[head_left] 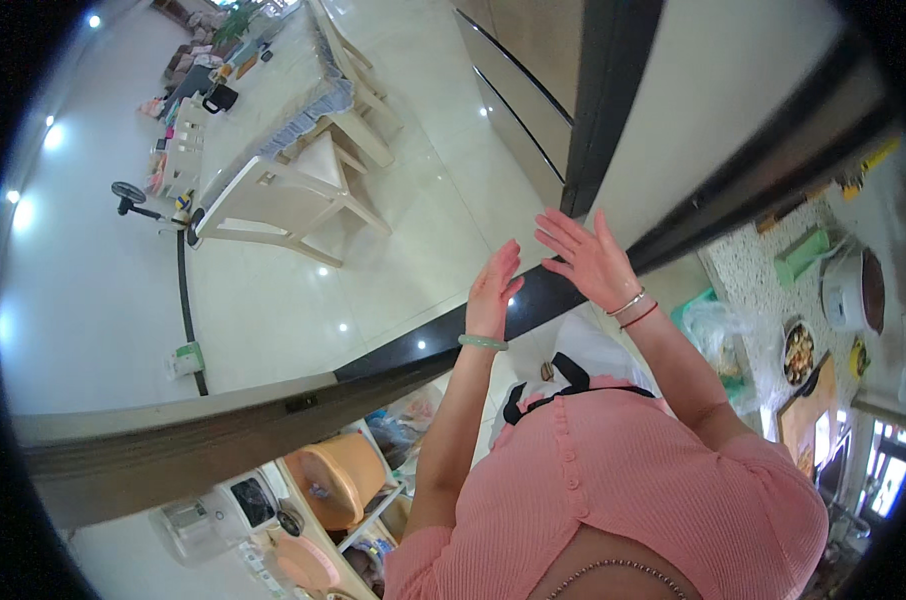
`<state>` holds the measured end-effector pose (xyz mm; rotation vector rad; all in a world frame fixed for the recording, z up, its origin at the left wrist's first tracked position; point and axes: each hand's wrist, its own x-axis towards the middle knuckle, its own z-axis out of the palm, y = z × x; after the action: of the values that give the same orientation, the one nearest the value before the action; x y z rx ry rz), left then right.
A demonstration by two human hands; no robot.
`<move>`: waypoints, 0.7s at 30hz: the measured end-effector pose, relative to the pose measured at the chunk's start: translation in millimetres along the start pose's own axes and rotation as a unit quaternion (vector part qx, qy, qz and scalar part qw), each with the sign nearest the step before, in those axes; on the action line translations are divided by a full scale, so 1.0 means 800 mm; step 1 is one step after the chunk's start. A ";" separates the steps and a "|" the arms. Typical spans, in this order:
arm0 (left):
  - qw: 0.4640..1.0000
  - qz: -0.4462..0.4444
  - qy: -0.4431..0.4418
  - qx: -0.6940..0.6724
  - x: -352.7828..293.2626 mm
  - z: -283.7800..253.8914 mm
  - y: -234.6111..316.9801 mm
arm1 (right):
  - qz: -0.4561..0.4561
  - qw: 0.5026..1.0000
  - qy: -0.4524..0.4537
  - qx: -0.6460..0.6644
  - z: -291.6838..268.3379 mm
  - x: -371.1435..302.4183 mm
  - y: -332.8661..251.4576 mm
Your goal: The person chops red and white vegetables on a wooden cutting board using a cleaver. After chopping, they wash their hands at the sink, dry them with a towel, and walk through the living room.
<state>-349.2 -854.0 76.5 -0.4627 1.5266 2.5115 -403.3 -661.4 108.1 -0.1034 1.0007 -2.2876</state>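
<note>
My left hand (492, 291) is raised in front of me, a pale green bangle (483, 342) round its wrist. Its fingers are stretched out and nothing shows in them. Close by on the right, my right hand (589, 262) has its fingers spread and holds nothing. A silver bracelet (626, 301) and a red cord (639, 315) circle that wrist. The two hands are a little apart, over the dark threshold strip (413, 347) of a doorway, and I see neither touching anything.
Beyond the doorway stand a white chair (273, 205) and a long table (273, 100). To my right, a speckled counter (753, 270) bears a plate of food (799, 352) and a pot (853, 290). At lower left, a shelf holds an orange tub (338, 480). A dark door frame (613, 100) rises ahead.
</note>
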 end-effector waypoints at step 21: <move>0.943 0.101 0.087 -0.305 0.308 -0.164 0.295 | 0.122 0.974 -0.149 0.123 0.115 0.545 -0.102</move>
<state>-628.0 -1084.4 131.8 -0.6482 0.8342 3.1680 -765.0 -930.1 154.0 -0.2005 0.5409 -2.0729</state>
